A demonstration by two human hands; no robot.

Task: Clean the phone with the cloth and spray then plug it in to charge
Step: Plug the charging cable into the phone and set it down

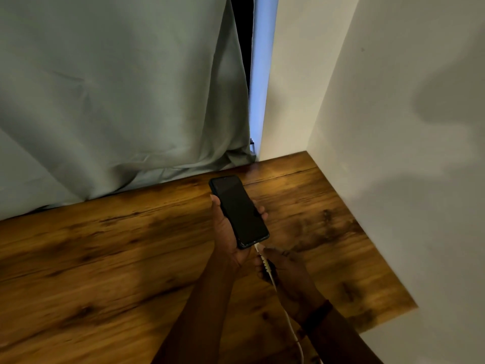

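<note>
**Left hand** (227, 243): cradling the phone (238, 211) from beneath. The thumb is lying along its left edge and the fingertips are curling over its right edge. The palm is mostly hiding behind the handset.

**Phone:** being held face up over the table (105, 258), screen dark, top end pointing toward the curtain (118, 88). Its underside is hidden.

**Right hand** (284, 269): pinching the cable (288, 320) just behind the plug, thumb on the near side and fingers over the top. The hand is sitting in shadow, so the exact lie of the fingers is hard to make out. A dark band (319, 311) is circling the wrist.

**Cable:** white, with its plug end meeting the phone's bottom edge. Whether it is seated fully cannot be told. The cord is running through the right hand and toward the viewer, then leaving the frame at the bottom, so its far end is cut off.

**Forearms:** both are being cropped by the lower frame edge.

**Table:** dark-grained wood, blurring somewhat across the surface. Its right side is butting against the wall (406, 153).

**Curtain:** grey-green, hanging behind the table with its hem bunching on the far edge. A narrow strip of bluish light is showing between it and the wall.

**Wall:** white, carrying a soft, shapeless shadow on the right.
</note>
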